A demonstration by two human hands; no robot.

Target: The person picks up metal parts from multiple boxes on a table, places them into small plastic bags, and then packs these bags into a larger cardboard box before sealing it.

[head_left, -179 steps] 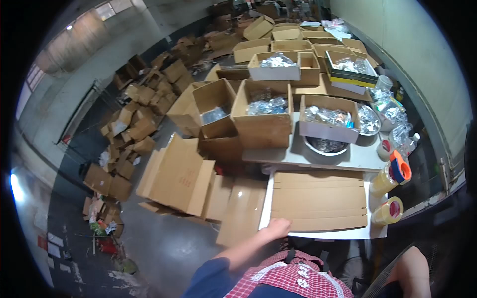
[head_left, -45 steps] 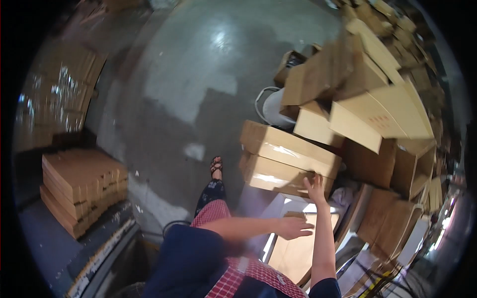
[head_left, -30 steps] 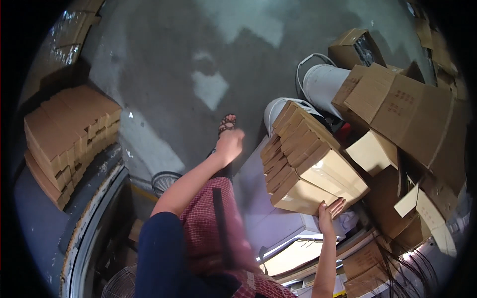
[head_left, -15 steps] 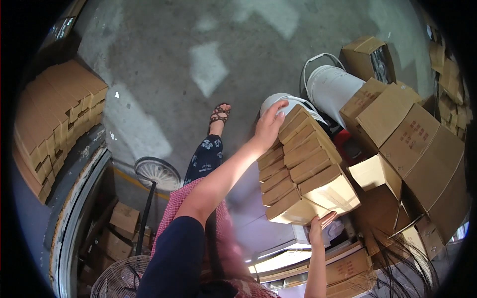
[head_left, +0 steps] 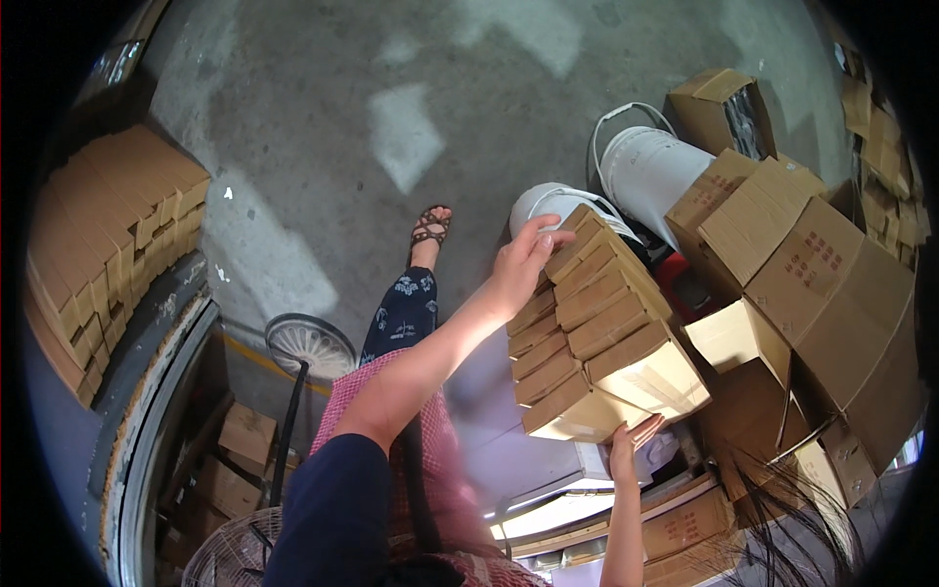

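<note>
Unclenched, the left hand (head_left: 520, 269) reaches to the far left corner of the cartons (head_left: 611, 338), its fingers parted and loosely bent over that edge (whether the tips press on the cardboard, I cannot tell). Straight-fingered, the right hand (head_left: 626, 452) lies along the lower edge of the cartons' near end, its palm sideways and closed around nothing. So the cartons sit between the two hands, flaps toward the left, nearer end pale in the light.

Just past the cartons' far end stands one white bucket (head_left: 550, 203), with a second, larger bucket (head_left: 650, 161) behind it. Right of the cartons is a big opened box (head_left: 812, 259), and a red thing (head_left: 683, 286) shows in the gap. Left of the cartons come a sandalled foot (head_left: 428, 227), then the fan (head_left: 230, 560) on its round base, and, well apart, a stack (head_left: 122, 210) of flat cardboard.
</note>
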